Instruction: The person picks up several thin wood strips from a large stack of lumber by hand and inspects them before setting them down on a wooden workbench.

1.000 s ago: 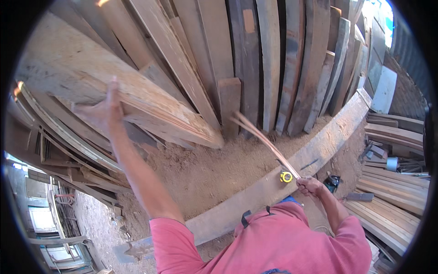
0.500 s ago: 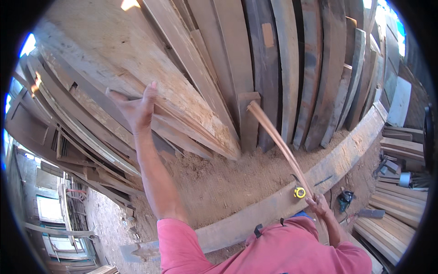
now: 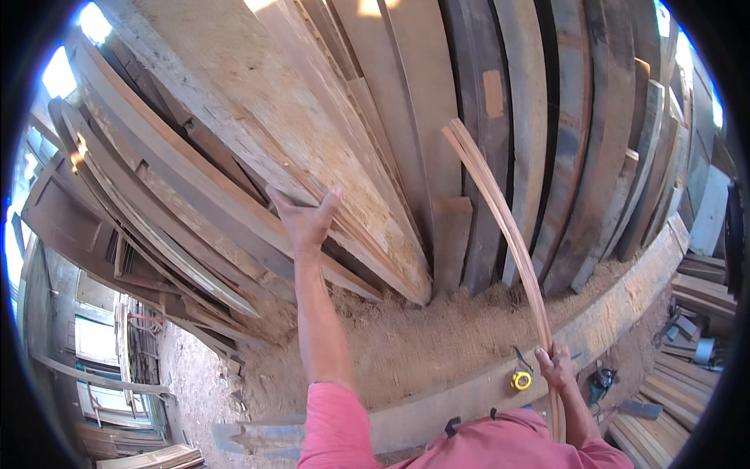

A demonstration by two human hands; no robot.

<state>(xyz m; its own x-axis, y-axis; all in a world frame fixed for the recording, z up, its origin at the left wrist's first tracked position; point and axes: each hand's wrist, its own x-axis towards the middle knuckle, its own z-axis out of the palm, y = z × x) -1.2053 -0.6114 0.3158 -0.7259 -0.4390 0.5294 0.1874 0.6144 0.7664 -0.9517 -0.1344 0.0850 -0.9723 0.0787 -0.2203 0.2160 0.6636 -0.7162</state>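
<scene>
My left hand (image 3: 305,223) grips the edge of a wide, pale, rough-faced board (image 3: 234,102) that leans upright among other planks. The thumb rests at its face and the other fingers reach round the edge, partly hidden. In my right hand (image 3: 556,367), near my body, is a bundle of long, thin wooden strips (image 3: 512,234). Its top end fans slightly apart and rises in front of the dark leaning planks; the lower end passes down beside my torso. A yellow tape measure (image 3: 521,381) lies on the low beam, left of my right hand.
Several planks (image 3: 531,117) lean in a row across the far side, their feet in sawdust (image 3: 391,344). A long low beam (image 3: 617,289) crosses in front of me. At the right are a dark power tool (image 3: 601,383) and stacked timber (image 3: 672,399). More boards (image 3: 148,180) lean at the left.
The view has shifted, so the planks appear lower and further right. The strips in my right hand stand steeper. My left hand stays on the wide board's edge.
</scene>
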